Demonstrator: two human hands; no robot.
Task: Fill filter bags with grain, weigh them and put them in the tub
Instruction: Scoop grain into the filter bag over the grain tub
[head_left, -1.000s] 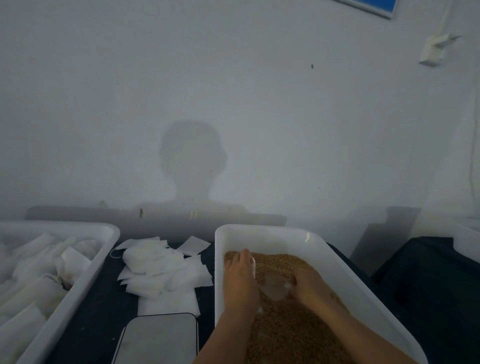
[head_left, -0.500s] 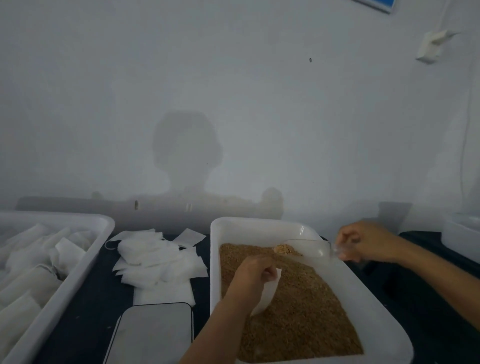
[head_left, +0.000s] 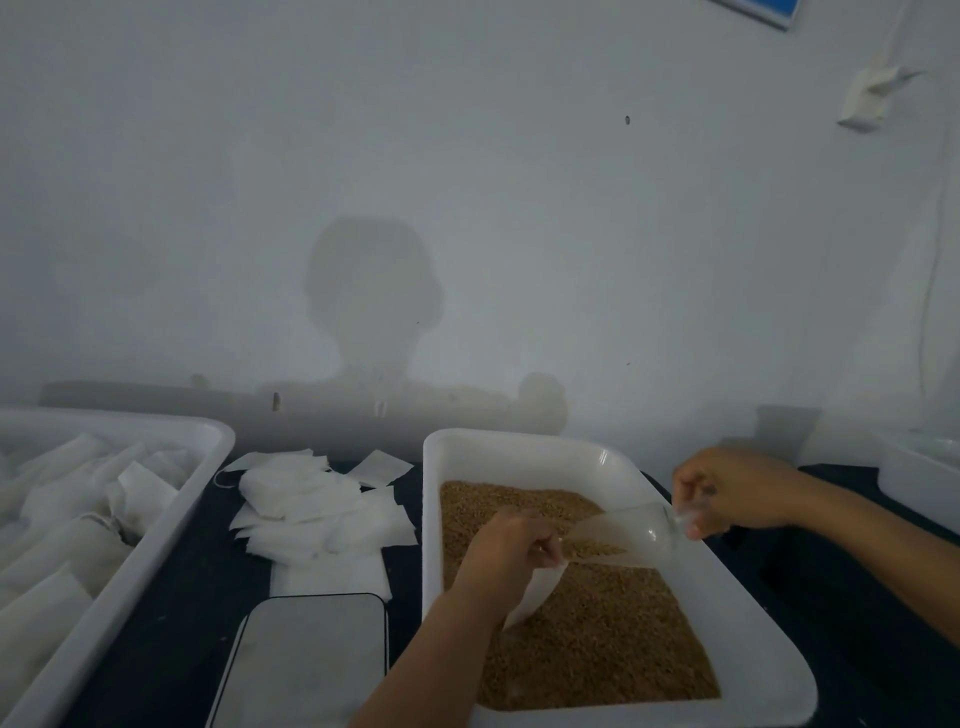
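A white tub at the lower right holds brown grain. Over the grain, my left hand pinches the top of a white filter bag that hangs down toward the grain. My right hand grips the handle of a clear plastic scoop. The scoop is tilted down to the left, and its mouth touches the bag's opening. A second white tub at the left holds several filled white bags. A flat scale lies at the bottom centre.
Loose empty filter bags lie in a pile on the dark table between the two tubs. Another white container stands at the far right edge. A pale wall rises just behind the table.
Both hands were down in the grain a second ago. My right hand rose with the scoop, then tipped it down to the bag's mouth; my left hand lifted the bag.
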